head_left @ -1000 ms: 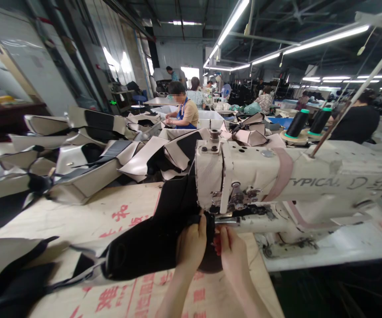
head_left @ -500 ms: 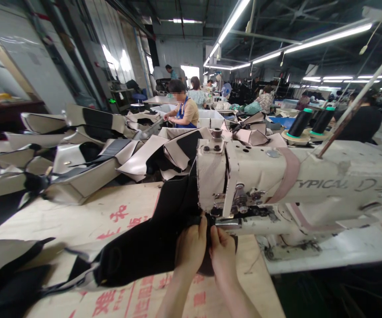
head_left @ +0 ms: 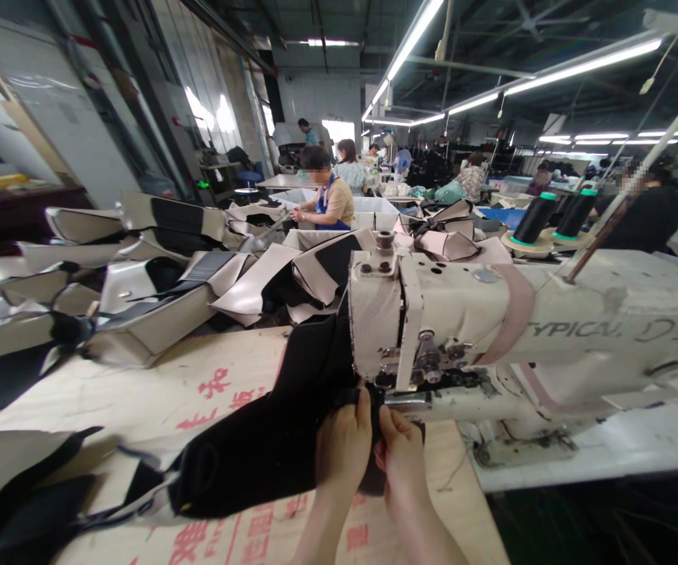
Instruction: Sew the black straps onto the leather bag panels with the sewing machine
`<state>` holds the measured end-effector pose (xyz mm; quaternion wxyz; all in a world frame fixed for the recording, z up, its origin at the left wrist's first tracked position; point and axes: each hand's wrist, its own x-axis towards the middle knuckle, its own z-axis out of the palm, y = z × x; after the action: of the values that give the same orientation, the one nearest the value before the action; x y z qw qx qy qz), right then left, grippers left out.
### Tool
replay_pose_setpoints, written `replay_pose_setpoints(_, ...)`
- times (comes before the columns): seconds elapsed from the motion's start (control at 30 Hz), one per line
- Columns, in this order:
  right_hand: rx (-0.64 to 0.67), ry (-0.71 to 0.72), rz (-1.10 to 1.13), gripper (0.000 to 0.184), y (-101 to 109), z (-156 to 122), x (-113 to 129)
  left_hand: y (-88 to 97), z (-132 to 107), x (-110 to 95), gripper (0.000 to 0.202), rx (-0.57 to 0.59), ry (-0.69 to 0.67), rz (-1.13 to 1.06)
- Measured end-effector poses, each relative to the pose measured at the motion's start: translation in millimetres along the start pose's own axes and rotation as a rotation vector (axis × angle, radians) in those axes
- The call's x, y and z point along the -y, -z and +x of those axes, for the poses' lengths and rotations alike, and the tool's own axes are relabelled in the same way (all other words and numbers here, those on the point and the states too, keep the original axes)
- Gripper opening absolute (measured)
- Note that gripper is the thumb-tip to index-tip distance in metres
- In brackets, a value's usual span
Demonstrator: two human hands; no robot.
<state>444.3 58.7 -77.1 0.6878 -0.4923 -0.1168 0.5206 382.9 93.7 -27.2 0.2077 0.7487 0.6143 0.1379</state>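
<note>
A long piece of black fabric (head_left: 256, 443) lies across the wooden board and runs up to the sewing machine (head_left: 433, 314). My left hand (head_left: 344, 439) grips the fabric just in front of the machine's needle area, fingers pointing at it. Close beside it, my right hand (head_left: 401, 451) pinches the fabric's right part, below the shiny metal end of the machine's arm. The needle and the spot being sewn are hidden behind the machine head and my fingers. At its left end the fabric joins a grey-and-black strap (head_left: 151, 502).
Beige-and-black sewn pieces (head_left: 151, 322) are heaped along the back and left of the wooden board (head_left: 198, 377), which has red printing. Black thread spools (head_left: 533, 224) stand behind the machine. A person (head_left: 330, 200) in a blue apron sits beyond the heap; others work farther back.
Both hands still hold the fabric at the machine and have shifted only slightly. The whole view has moved a little; the fabric lies almost as before.
</note>
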Motion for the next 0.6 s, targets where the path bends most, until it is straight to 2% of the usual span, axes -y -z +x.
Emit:
replay_pose_setpoints(0.43, -0.05, -0.012, -0.008, 0.047, -3.4, 4.2, -2.8, 3.4, 3.2, -2.2, 0.064, 0.018, 0.026, 0.027)
replay_pose_setpoints(0.6, -0.07, 0.055, -0.029, 0.049, -5.5, 6.6, -6.0, 1.9, 4.0, -1.2, 0.065, 0.014, 0.038, 0.037)
